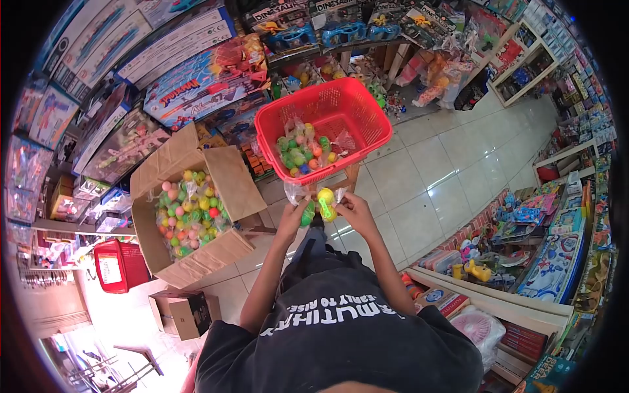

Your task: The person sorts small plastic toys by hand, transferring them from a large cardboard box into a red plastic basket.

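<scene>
My left hand (293, 217) is closed, fingers pinching a small clear plastic bag with a green toy (308, 213) in it. My right hand (354, 209) is closed on the edge of another clear bag, which holds a yellow-green toy (326, 204). Both bags hang side by side just below the near rim of a red plastic basket (322, 171). Inside that basket lie several bagged colourful balls (303, 145), heaped toward its left side. To the left, an open cardboard box (147, 223) is filled with similar bagged balls (190, 213). Exact finger contact is too small to make out.
A smaller red basket (121, 265) and a brown carton (180, 314) stand on the floor at lower left. Toy boxes (206, 78) are stacked behind the cardboard box. Shelves of toys (498, 262) run along the right. Tiled floor (419, 177) stretches between.
</scene>
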Demonstrator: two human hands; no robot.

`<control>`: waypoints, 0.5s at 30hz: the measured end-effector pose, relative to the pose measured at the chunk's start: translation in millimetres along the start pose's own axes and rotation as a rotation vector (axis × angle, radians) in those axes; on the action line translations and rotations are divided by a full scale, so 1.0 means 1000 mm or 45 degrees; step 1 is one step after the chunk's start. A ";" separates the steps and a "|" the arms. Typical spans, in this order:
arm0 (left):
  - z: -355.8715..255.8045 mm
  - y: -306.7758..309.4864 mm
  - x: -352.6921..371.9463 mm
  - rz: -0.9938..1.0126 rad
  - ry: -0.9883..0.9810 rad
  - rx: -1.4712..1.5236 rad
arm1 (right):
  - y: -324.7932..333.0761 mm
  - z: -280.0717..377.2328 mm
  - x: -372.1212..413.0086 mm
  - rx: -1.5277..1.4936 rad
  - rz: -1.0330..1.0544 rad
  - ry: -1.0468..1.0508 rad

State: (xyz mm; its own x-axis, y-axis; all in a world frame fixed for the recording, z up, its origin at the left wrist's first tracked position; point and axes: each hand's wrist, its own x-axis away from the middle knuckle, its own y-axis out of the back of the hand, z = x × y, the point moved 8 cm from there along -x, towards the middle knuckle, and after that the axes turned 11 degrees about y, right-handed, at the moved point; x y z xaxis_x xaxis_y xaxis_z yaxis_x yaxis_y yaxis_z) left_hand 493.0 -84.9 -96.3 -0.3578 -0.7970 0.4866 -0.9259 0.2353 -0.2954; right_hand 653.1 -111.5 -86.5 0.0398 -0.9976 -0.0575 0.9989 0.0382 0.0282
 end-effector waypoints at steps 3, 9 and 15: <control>-0.026 -0.003 -0.022 0.000 -0.023 0.017 | 0.017 0.002 -0.019 -0.266 -0.179 -0.029; -0.062 0.016 -0.102 -0.136 -0.142 0.010 | 0.066 0.014 -0.096 -0.286 -0.263 -0.027; -0.071 0.037 -0.184 -0.232 -0.147 -0.067 | 0.088 -0.019 -0.203 -0.008 -0.031 0.050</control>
State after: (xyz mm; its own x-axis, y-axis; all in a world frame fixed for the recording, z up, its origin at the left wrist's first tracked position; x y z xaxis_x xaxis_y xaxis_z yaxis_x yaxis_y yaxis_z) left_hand 516.5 110.0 -138.5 -0.1704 -0.8866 0.4300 -0.9801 0.1077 -0.1665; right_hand 733.8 95.1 -91.8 0.0165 -0.9951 -0.0975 0.9997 0.0145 0.0204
